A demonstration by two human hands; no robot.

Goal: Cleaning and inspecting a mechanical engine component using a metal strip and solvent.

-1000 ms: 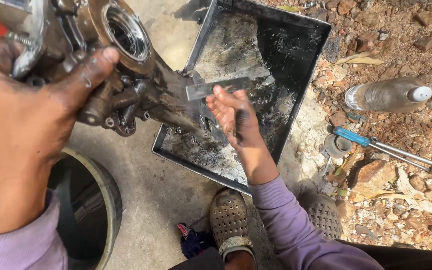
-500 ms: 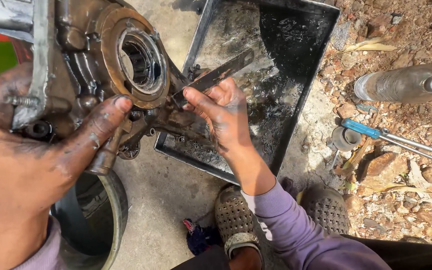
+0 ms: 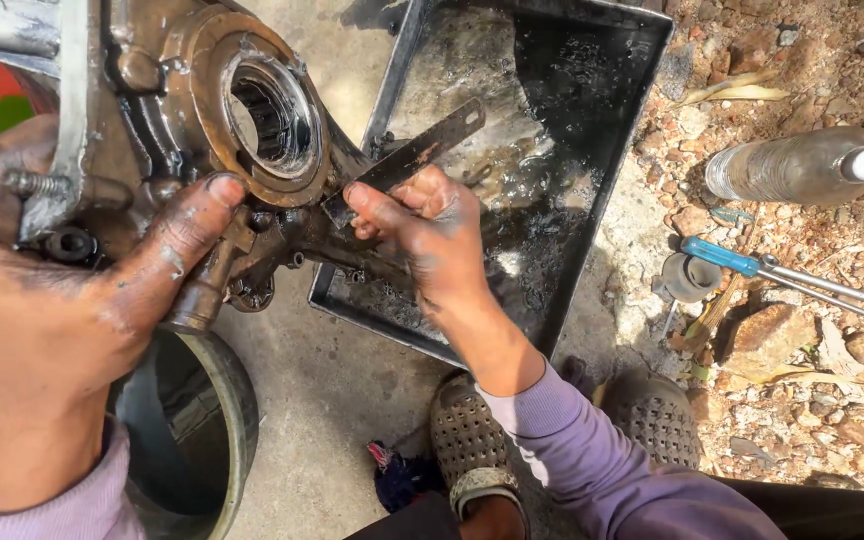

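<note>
While my left hand (image 3: 72,290) clamps the greasy engine casing (image 3: 202,150) over the black tray (image 3: 592,150), my right hand (image 3: 432,240) pinches a flat metal strip (image 3: 417,155), so I judge scraping is underway, needing steady pressure.

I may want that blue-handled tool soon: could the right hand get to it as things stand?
Probably not at once: the right hand grips a flat metal strip. The blue-handled tool lies uncovered on the ground past the black tray.
</note>
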